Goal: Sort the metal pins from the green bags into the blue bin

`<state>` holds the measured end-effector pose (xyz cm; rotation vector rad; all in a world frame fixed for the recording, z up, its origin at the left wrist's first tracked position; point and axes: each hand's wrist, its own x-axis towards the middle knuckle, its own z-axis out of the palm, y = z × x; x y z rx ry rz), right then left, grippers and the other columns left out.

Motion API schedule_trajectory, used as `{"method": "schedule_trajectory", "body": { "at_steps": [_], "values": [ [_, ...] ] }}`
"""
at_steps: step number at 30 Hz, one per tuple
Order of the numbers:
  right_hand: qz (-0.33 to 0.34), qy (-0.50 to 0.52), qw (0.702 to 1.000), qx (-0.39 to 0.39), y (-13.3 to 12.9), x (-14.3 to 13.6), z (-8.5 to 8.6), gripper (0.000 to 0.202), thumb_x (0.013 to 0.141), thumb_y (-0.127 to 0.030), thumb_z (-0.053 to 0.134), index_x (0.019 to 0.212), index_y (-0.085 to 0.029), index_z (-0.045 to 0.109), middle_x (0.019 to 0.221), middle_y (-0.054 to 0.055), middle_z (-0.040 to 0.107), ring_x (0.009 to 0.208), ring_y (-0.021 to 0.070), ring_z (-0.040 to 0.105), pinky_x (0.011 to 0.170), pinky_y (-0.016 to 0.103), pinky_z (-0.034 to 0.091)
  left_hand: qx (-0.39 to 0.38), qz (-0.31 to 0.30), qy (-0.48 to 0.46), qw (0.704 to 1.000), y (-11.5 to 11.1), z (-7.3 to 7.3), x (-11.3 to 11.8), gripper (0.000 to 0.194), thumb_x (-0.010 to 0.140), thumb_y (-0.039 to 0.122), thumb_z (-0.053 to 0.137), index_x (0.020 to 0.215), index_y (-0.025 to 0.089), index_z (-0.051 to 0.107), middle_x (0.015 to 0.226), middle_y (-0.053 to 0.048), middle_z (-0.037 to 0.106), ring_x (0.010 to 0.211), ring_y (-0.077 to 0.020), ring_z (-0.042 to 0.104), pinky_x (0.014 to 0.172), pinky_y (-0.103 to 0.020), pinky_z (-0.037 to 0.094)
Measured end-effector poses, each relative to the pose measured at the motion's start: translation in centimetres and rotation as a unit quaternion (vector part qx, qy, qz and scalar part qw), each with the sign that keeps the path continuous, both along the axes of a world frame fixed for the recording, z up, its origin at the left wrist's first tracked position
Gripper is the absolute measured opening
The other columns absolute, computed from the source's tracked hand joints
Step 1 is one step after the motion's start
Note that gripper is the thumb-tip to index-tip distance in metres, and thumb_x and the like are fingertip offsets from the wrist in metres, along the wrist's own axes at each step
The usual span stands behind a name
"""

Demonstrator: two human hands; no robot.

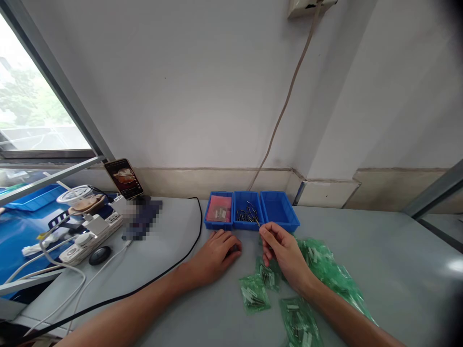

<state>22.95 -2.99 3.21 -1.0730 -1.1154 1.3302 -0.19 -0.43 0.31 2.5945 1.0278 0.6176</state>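
Right hand pinches a thin metal piece at the middle blue bin!

From the head camera, here's the right hand [284,255], just in front of the middle blue bin [246,225] and to its right, thumb and forefinger closed on a thin metal piece [258,223]. That piece is right at the bin's front right corner; its far end blurs into the clutter, so it may be touching the dark metal pieces [243,216] inside, hard to say.

Over to the left hand [215,258]! It's down on the grey table [206,318], in front of the middle bin and to its left, fingers loosely curled; whether they grip anything, I can't tell.

Flanking the middle bin: on its left, a blue bin [218,225] with a pink packet [221,202] and pale pieces on top; on its right, a third blue bin [277,205]. In front of the middle bin lies a small green bag [254,291] of slim pieces, and off to its front right, a heap of green bags [331,270] beside the right forearm. Well left of it, a propped phone [124,178] and a black cable [181,260].
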Motion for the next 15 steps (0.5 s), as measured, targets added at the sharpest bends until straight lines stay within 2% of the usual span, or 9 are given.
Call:
{"method": "schedule_trajectory", "body": {
  "at_steps": [4, 11, 15],
  "values": [
    [-0.012, 0.022, 1.0, -0.008, 0.06, -0.1, 0.0, 0.05, 0.088, -0.066, 0.076, 0.074, -0.023, 0.055, 0.059, -0.009, 0.043, 0.045, 0.0093, 0.037, 0.043, 0.025, 0.049, -0.005, -0.001, -0.004, 1.0, -0.05, 0.05, -0.05, 0.009, 0.111, 0.028, 0.055, 0.108, 0.021, 0.061, 0.104, -0.003, 0.064, 0.097, -0.0215, 0.053, 0.086, -0.034, 0.042],
    [-0.022, -0.001, 1.0, 0.018, 0.49, 0.07, -0.59, 0.044, 0.087, -0.064, 0.078, 0.086, -0.022, 0.063, 0.064, -0.008, 0.046, 0.047, 0.0097, 0.041, 0.042, 0.025, 0.05, -0.011, -0.003, -0.001, 1.0, 0.0, 0.24, -0.01, 0.006, 0.11, 0.027, 0.057, 0.108, 0.021, 0.06, 0.104, -0.003, 0.063, 0.097, -0.0214, 0.053, 0.086, -0.034, 0.042],
    [-0.02, -0.044, 0.999, 0.023, 0.44, 0.2, -0.72, 0.043, 0.087, -0.064, 0.078, 0.088, -0.023, 0.063, 0.055, -0.009, 0.046, 0.044, 0.011, 0.043, 0.041, 0.025, 0.049, -0.008, -0.003, 0.001, 1.0, 0.02, 0.22, 0.03, 0.007, 0.11, 0.027, 0.057, 0.108, 0.022, 0.06, 0.102, -0.003, 0.063, 0.096, -0.0215, 0.053, 0.086, -0.035, 0.042]
  ]
}}
